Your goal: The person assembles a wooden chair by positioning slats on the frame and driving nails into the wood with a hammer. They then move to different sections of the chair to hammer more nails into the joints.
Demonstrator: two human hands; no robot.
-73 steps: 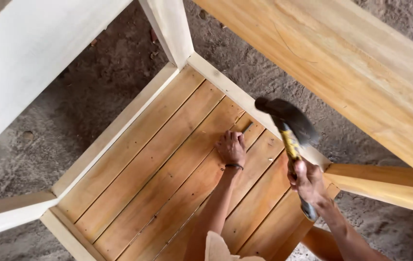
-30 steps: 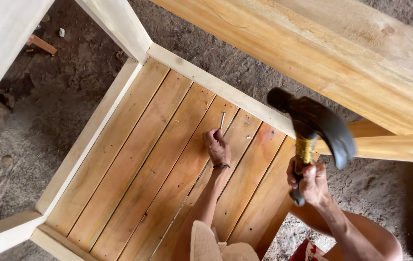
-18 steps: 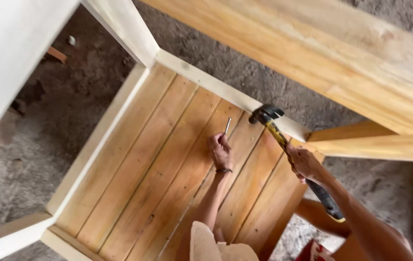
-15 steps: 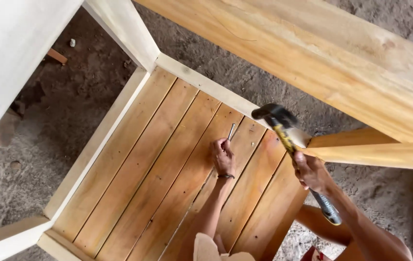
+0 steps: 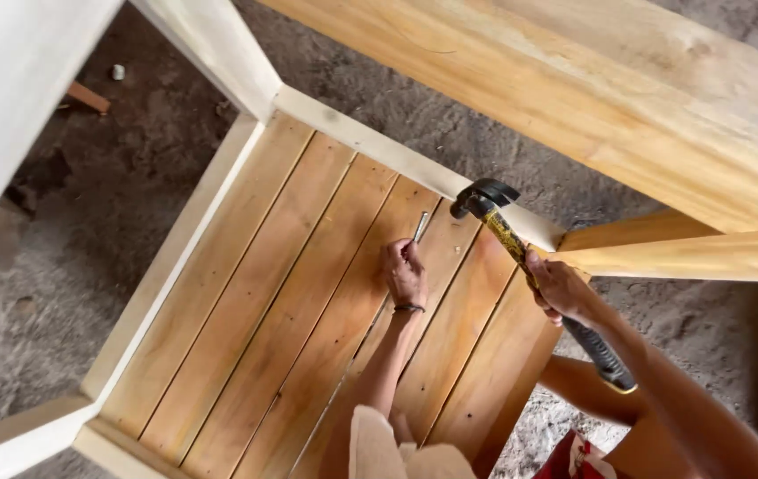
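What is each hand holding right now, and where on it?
Left hand pinches the nail near its lower end; right hand grips the hammer mid-handle.

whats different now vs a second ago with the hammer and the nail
The right hand has swung the hammer down from its raised position; its head now sits low, close beside the nail. The left hand still pinches the nail upright on the slatted wooden panel.

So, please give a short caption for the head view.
Left hand steadies a nail on wooden slats; right hand holds a hammer.
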